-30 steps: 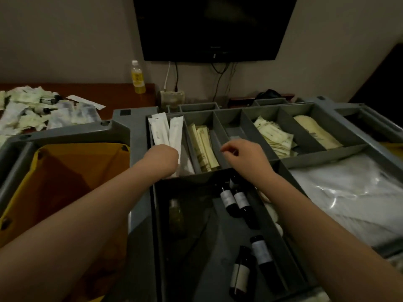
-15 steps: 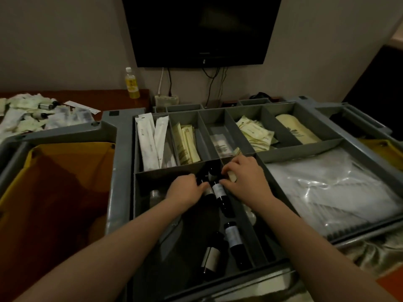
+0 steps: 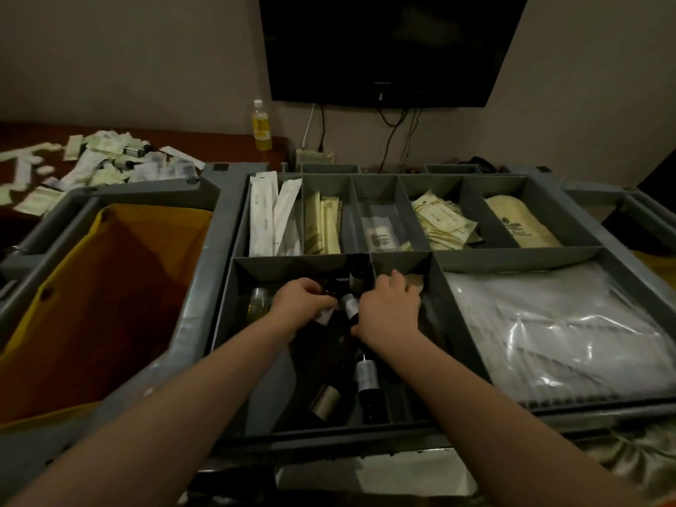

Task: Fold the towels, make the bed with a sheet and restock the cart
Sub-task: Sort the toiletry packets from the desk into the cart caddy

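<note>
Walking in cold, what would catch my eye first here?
The left hand and right hand huddle among dark bottles in the near-left compartment of the grey cart tray. A black TV hangs on the wall behind, and an orange bag gapes at the left.

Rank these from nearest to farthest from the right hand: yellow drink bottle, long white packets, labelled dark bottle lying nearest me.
1. The labelled dark bottle, just below the right hand, toward the front.
2. The long white packets, back row, far left.
3. The yellow drink bottle, on the desk behind.

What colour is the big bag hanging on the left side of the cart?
The bag is orange-yellow, clearest in the head view.
</note>
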Demonstrator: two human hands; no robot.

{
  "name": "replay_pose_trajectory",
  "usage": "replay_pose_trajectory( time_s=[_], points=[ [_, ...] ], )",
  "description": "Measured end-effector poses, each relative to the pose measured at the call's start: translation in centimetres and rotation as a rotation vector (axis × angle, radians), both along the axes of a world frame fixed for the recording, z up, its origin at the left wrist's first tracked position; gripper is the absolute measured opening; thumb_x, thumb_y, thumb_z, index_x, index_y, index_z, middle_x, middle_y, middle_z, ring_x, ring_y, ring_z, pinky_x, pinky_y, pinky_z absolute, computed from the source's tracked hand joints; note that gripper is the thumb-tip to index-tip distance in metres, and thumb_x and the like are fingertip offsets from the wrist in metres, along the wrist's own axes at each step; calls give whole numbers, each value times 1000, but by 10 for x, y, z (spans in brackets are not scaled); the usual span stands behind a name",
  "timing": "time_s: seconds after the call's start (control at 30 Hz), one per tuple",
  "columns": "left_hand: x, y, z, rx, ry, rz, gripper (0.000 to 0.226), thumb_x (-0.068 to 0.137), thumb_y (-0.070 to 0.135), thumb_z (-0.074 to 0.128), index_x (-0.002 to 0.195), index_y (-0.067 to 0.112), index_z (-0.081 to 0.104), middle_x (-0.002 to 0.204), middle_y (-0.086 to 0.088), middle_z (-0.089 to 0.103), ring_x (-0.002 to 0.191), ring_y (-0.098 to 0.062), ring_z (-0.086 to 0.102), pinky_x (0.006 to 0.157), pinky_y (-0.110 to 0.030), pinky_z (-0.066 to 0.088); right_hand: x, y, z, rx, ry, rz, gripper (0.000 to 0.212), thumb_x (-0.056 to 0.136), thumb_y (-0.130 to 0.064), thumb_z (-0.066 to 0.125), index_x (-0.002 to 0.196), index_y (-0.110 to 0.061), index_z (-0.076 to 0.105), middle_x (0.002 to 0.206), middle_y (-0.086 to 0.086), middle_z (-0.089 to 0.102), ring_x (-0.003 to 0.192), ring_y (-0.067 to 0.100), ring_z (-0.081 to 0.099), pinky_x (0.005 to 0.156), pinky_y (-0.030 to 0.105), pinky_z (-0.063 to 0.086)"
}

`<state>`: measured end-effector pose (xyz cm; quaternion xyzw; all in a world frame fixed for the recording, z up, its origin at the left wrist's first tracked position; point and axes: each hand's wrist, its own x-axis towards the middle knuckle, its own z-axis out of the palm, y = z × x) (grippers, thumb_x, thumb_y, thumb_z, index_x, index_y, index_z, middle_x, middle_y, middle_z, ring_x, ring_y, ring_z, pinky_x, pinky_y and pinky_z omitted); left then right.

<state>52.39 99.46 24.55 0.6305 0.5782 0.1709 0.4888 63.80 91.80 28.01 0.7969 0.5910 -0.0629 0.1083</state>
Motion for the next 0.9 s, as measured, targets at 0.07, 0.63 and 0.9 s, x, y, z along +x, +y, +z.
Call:
replay_pose_trajectory(
  time_s=[0.07,0.63,0.9],
  points=[
    [-1,-4,-3,28,-22,-15,38,82,21,72,117,11,58,95,-3,62,71,-9,57,55,-21,44,1,-3,1,1,50,-15,53,86,-49,59,127,-17,56,150,15,29,143,37,12,111,50,20],
    [-9,-14,-2,58,-273,-107,36,84,4,65,112,24,56,107,3,60,102,-17,60,81,-31,55,20,-4,-1,480,359,-105,45,87,-40,62,127,-22,50,127,-1,48,119,18,41,94,32,41],
    [7,-21,-2,87,-276,-193,37,84,4,64,114,23,56,103,7,57,104,-16,58,77,-23,51,25,0,-2,496,498,-183,45,80,-29,70,116,-22,45,119,0,47,111,18,47,84,28,43]
  ],
)
